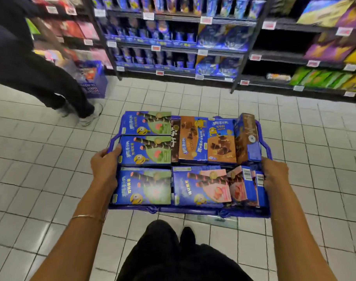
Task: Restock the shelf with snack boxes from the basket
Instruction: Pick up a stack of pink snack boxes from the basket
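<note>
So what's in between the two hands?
The blue basket, packed with snack boxes, fills the whole stretch between the left hand and the right hand, each gripping a side rim. The head view shows it.

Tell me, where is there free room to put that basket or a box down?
Bare tile floor lies between the basket and the shelves. Dark empty bays sit between the blue boxes and the purple packs. Crowded: the basket itself, and the left, where another person stands by a second basket.
</note>
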Tool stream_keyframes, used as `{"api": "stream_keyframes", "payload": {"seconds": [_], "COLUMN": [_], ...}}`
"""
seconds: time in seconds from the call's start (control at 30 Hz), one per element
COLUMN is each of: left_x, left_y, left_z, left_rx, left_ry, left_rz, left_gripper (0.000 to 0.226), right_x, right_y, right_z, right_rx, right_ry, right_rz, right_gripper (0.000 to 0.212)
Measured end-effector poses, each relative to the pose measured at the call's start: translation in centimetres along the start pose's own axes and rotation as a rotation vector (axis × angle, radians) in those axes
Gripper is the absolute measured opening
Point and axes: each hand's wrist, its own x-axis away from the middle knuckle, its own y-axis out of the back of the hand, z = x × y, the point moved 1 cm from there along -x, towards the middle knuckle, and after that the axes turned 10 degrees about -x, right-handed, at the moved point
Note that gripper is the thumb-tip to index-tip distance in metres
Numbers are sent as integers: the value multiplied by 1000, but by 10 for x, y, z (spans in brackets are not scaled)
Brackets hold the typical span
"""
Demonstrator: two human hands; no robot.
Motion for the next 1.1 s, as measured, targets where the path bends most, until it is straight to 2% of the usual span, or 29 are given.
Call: {"api": "stream_keyframes", "payload": {"seconds": [0.1, 0.23, 0.33, 0.4, 0.47, 0.57, 0.67, 0.8, 0.97, 1.1], "left_x": [-61, -162, -235, -276, -315, -363, -415, -498, -605, -694], "left_y": [-25, -70, -103, -122, -142, -176, -216, -283, -372, -440], "left_z": [-44, -91, -130, -160, -193, -241, -275, -291, -290, -269], "left_rx": [22, 34, 34, 40, 33, 31, 39, 21, -2, -55], "left_ry": [-8, 18, 55, 69, 71, 72, 78, 89, 106, 99], "left_rz": [-4, 39, 60, 73, 71, 56, 15, -12, -19, -26], "left_gripper": [25, 28, 52, 61, 57, 45, 42, 44, 43, 40], "right_x": [-26, -70, -103, -120, -138, -168, -214, -296, -400, -488], "right_y": [-60, -156, -225, -267, -305, -360, -416, -493, -581, -639], "right_z": [36, 75, 108, 133, 159, 196, 225, 243, 250, 226], "right_rx": [7, -6, -18, -31, -46, -70, -92, -106, -74, -71], "right_ry": [24, 37, 44, 34, 38, 20, 22, 1, -29, -28], "right_rz": [-10, -26, -57, -53, -59, -59, -74, -59, -86, -141], "right_gripper": [30, 11, 12, 24, 27, 18, 16, 10, 16, 20]}}
